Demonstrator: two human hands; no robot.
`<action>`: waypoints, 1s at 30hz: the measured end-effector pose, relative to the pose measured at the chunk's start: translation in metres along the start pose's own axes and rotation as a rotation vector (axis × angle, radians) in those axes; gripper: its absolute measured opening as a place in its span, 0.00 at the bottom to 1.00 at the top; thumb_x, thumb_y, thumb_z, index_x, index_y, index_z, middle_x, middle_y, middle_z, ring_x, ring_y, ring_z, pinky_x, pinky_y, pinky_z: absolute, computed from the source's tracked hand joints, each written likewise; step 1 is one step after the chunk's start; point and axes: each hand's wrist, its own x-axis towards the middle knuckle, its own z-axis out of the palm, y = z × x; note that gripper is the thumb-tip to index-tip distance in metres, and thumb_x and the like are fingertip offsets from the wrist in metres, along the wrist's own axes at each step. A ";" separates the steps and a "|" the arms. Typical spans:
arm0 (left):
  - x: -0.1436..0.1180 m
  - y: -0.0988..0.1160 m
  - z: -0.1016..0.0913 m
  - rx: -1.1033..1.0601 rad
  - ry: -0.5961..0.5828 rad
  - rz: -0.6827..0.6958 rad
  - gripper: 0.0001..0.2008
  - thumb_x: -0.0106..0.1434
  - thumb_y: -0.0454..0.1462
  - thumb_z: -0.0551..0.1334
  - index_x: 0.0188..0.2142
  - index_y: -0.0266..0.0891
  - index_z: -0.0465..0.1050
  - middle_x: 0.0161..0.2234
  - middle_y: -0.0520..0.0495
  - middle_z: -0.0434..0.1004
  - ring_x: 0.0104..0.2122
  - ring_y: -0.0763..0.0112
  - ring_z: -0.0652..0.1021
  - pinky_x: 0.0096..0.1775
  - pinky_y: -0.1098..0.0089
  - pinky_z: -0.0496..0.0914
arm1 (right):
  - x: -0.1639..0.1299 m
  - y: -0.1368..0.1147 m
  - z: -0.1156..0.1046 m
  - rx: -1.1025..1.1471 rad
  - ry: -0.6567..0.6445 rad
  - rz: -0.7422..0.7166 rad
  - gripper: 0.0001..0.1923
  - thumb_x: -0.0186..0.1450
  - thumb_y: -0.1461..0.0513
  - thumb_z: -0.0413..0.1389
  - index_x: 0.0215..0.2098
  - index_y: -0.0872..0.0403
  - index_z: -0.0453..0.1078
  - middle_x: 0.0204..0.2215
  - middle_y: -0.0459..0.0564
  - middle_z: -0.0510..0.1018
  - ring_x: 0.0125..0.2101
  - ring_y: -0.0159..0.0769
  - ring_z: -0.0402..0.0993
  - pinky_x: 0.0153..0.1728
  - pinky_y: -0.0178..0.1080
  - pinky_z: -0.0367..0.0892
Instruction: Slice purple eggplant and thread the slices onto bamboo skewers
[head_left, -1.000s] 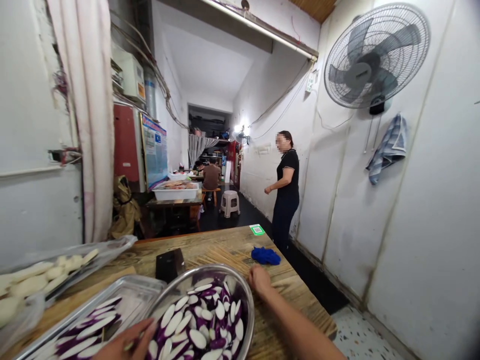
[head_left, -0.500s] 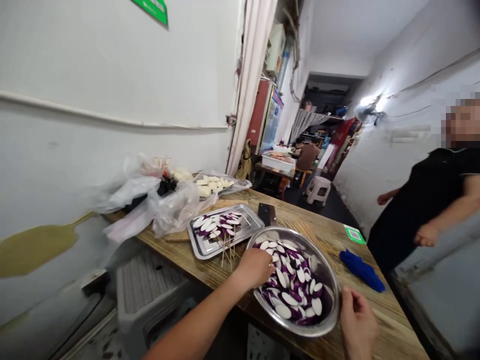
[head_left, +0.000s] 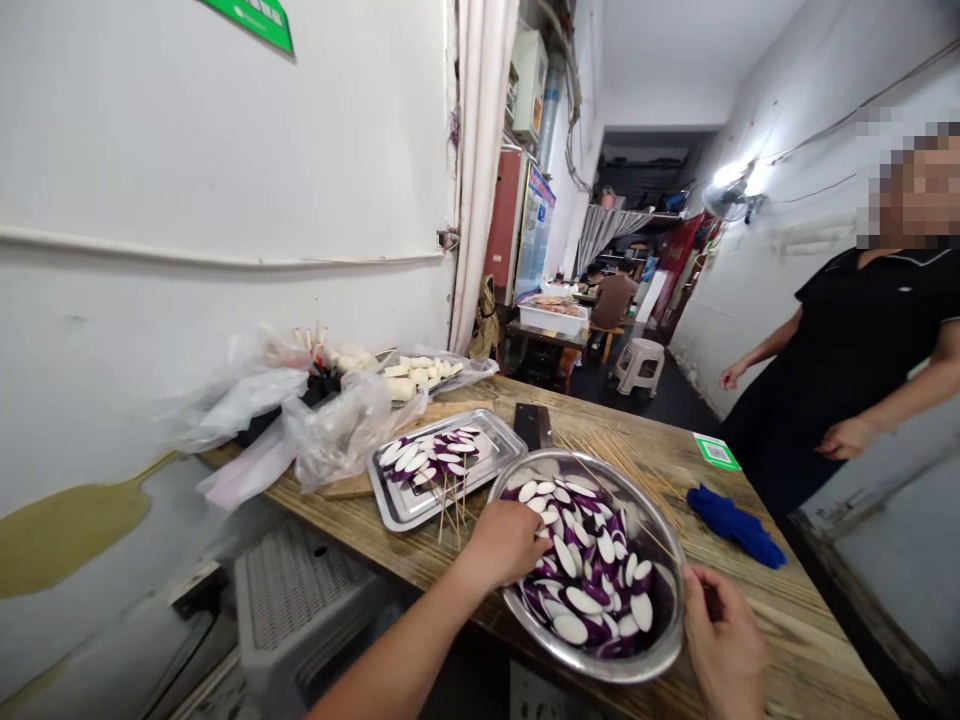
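A metal bowl full of purple-skinned, white-fleshed eggplant slices stands at the front of the wooden table. My left hand reaches over its left rim, fingers curled down among the slices; what they hold is hidden. At the right rim my right hand is closed in a pinch on a thin bamboo skewer, whose tip points left over the bowl. Left of the bowl, a metal tray carries skewered eggplant slices, their sticks jutting over its front edge.
Loose bamboo skewers lie behind the bowl, near a dark cleaver blade. A blue cloth and a green code card are at the right. Plastic bags and pale cut pieces sit at the back left. A person stands at the right.
The camera view has shifted slightly. My left hand remains in the bowl and my right hand at its rim, where the skewer now shows more plainly. The person at the right appears closer.
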 end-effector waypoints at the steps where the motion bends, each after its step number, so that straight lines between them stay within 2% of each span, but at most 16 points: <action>1: 0.000 0.000 0.000 -0.001 0.003 0.000 0.19 0.57 0.48 0.51 0.32 0.38 0.75 0.29 0.40 0.75 0.34 0.59 0.74 0.37 0.63 0.65 | 0.000 -0.002 0.000 -0.001 0.002 -0.002 0.20 0.57 0.47 0.48 0.33 0.54 0.67 0.30 0.51 0.73 0.32 0.39 0.69 0.34 0.39 0.63; 16: 0.002 0.001 0.002 0.004 0.017 -0.019 0.19 0.57 0.48 0.51 0.30 0.38 0.75 0.29 0.41 0.75 0.34 0.61 0.74 0.38 0.65 0.64 | 0.001 -0.010 -0.002 0.037 0.009 -0.043 0.18 0.58 0.49 0.49 0.33 0.55 0.67 0.30 0.50 0.71 0.30 0.37 0.67 0.34 0.37 0.62; 21: 0.005 -0.001 -0.001 -0.078 -0.004 -0.040 0.19 0.56 0.48 0.52 0.30 0.39 0.75 0.29 0.41 0.75 0.35 0.61 0.74 0.38 0.66 0.63 | -0.001 -0.020 -0.006 0.083 0.028 -0.078 0.16 0.59 0.52 0.48 0.32 0.56 0.67 0.30 0.50 0.71 0.30 0.36 0.68 0.34 0.38 0.62; 23: 0.009 -0.002 -0.005 -0.213 0.011 -0.081 0.19 0.56 0.49 0.52 0.32 0.40 0.74 0.31 0.42 0.76 0.35 0.63 0.74 0.37 0.67 0.64 | -0.009 -0.028 -0.011 0.142 0.046 -0.111 0.14 0.59 0.53 0.49 0.31 0.56 0.67 0.31 0.51 0.71 0.32 0.37 0.68 0.36 0.39 0.62; 25: 0.014 -0.001 -0.009 -0.437 0.063 -0.154 0.19 0.57 0.49 0.52 0.37 0.40 0.73 0.33 0.43 0.75 0.34 0.65 0.74 0.35 0.69 0.65 | -0.020 -0.038 -0.017 0.183 0.037 -0.150 0.13 0.60 0.54 0.49 0.31 0.55 0.67 0.32 0.52 0.71 0.34 0.37 0.67 0.38 0.40 0.62; 28: 0.023 0.004 -0.011 -0.945 0.149 -0.263 0.22 0.56 0.49 0.54 0.42 0.35 0.68 0.32 0.44 0.75 0.26 0.71 0.74 0.29 0.72 0.66 | -0.041 -0.051 -0.027 0.205 -0.023 -0.207 0.10 0.60 0.57 0.50 0.30 0.55 0.67 0.32 0.51 0.71 0.35 0.37 0.67 0.38 0.39 0.63; 30: 0.028 0.008 -0.011 -1.323 0.145 -0.307 0.20 0.55 0.47 0.56 0.39 0.33 0.67 0.28 0.45 0.73 0.21 0.76 0.71 0.24 0.75 0.65 | -0.051 -0.054 -0.033 0.207 -0.060 -0.240 0.09 0.61 0.58 0.49 0.30 0.55 0.67 0.32 0.51 0.71 0.35 0.36 0.68 0.38 0.39 0.63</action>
